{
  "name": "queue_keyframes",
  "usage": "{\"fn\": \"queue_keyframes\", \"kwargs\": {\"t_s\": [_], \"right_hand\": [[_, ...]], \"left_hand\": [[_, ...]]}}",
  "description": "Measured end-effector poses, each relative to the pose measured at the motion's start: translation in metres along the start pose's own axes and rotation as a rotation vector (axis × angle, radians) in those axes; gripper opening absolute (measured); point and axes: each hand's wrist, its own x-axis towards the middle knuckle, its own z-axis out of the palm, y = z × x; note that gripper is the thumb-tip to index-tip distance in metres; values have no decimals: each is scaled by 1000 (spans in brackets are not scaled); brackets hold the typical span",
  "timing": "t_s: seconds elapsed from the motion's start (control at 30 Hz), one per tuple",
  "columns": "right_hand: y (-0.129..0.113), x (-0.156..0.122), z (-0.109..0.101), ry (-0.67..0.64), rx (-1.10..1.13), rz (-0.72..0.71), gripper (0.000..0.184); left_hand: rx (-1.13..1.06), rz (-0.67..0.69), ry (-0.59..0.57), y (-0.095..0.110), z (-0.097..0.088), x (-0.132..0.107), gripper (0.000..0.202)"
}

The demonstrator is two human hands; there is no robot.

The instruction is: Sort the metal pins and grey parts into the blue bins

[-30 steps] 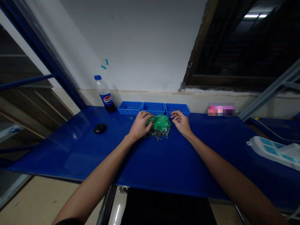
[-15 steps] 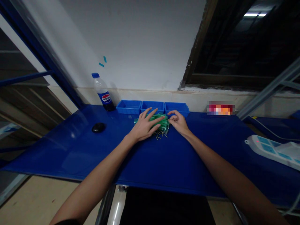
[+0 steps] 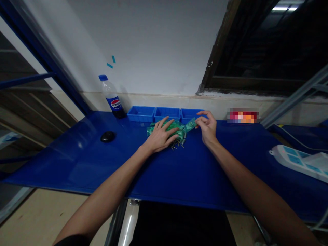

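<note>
Farther right now, my right hand (image 3: pixel 208 129) pinches crinkly green film (image 3: pixel 190 125) — left hand (image 3: pixel 161 137) spread atop more — near boxy trays (image 3: pixel 166 113) along the bench (image 3: pixel 169 174) back edge.

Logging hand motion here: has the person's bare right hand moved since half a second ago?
Yes, rightward: the right hand now covers the right end of the rightmost blue rectangular plastic tray, an end visible before.
</note>
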Motion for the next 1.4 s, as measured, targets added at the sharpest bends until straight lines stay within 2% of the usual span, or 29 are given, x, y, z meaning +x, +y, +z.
{"fn": "queue_keyframes", "kwargs": {"t_s": [0.13, 0.2, 0.27, 0.37, 0.47, 0.6, 0.7, 0.83, 0.9, 1.03, 1.1, 1.17, 1.3, 1.4], "right_hand": [[-10, 1, -3, -42, 26, -46, 31], [-13, -2, -1, -103, 48, -39, 34], [-16, -5, 3, -176, 85, -35, 38], [-17, -12, 9, -260, 117, -41, 42], [-16, -18, 15, -282, 88, -49, 41], [-13, -16, 20, -319, -1, -48, 37], [-18, -4, 26, -408, -103, -65, 30], [-37, 27, 40, -653, -247, -65, 25], [-47, 44, 47, -745, -352, -84, 21], [-57, 68, 53, -864, -658, -171, 25], [-57, 72, 50, -884, -809, -182, 29], [-54, 72, 45, -873, -943, -164, 32], [-46, 70, 32, -816, -1198, -89, 30], [-40, 70, 25, -793, -1303, -14, 25]], "left_hand": [[-117, 0, 166, 3, -1, 3, 40], [-219, -54, 274, 4, -3, 5, 39], [-344, -133, 334, 5, -5, 7, 40], [-573, -226, 321, 5, -7, 9, 39], [-807, -291, 291, 5, -7, 10, 35], [-947, -372, 266, 2, -11, 10, 34], [-949, -395, 295, -3, -17, 10, 36], [-990, -452, 394, -15, -23, 11, 36], [-1034, -506, 461, -23, -24, 11, 36], [-1115, -672, 601, -43, -22, 10, 32], [-1144, -759, 675, -52, -21, 9, 31], [-1168, -820, 699, -59, -22, 8, 32], [-1168, -876, 605, -66, -23, 6, 39], [-1070, -837, 568, -63, -20, 6, 35]]}}
